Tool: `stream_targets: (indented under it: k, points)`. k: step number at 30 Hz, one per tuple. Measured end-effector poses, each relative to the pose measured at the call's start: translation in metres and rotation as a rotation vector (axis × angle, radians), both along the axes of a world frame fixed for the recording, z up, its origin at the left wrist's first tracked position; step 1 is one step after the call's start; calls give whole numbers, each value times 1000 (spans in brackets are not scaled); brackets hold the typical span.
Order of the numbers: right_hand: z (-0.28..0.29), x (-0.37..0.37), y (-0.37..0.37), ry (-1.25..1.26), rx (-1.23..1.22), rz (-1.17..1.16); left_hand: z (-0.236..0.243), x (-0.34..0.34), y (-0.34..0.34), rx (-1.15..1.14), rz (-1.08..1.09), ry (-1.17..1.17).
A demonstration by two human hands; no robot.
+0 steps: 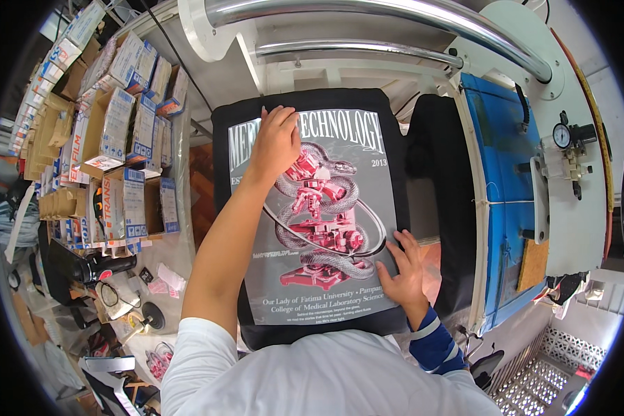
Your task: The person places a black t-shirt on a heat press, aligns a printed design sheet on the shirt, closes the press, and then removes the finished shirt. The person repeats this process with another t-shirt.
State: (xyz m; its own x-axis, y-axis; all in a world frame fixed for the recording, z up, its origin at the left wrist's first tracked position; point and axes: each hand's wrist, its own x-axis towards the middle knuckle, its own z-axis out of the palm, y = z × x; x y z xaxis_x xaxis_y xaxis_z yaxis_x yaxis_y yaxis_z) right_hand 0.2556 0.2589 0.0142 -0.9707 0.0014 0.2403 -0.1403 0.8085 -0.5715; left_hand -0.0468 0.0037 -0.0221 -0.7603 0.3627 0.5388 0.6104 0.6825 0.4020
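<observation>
1. A grey printed sheet [326,277] lies face up on a black cloth [222,156], which covers a flat pad in front of the person; dark borders show around the sheet on all sides.
2. The print shows a grey snake coiled about a pinkish-red microscope, with large white letters across the top and smaller white lines near the bottom.
3. The left hand [277,142] rests palm down over the upper left of the sheet, covering some of the large letters. Its fingers lie almost straight and close together, with the tips at the top edge.
4. The right hand [403,274] is at the lower right edge of the sheet, fingers spread and thumb held apart. The thumb is over the print, while the fingers lie along the dark border; whether they press down, I cannot tell.
5. A blue sleeve [433,340] with pale stripes covers the right wrist.
6. Just right of the cloth is a second black pad [445,145], and beyond it a blue panel [506,152] with a white cord [509,202] across it.
7. A round gauge [561,135] sits on the white machine at far right; a thick metal bar [381,28] crosses above.
8. Cardboard boxes [114,132] are stacked at left.
</observation>
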Motion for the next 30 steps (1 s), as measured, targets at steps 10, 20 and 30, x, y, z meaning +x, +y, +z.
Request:
stream_targets:
  k: [10, 20, 30]
  points:
    - [2, -1, 0, -1, 13, 2, 1, -1, 2, -7, 17, 8]
    - [2, 0, 0, -5, 31, -2, 1, -2, 3, -24, 23, 5]
    - [27, -19, -6, -108, 142, -76, 21, -1, 13, -170, 142, -119]
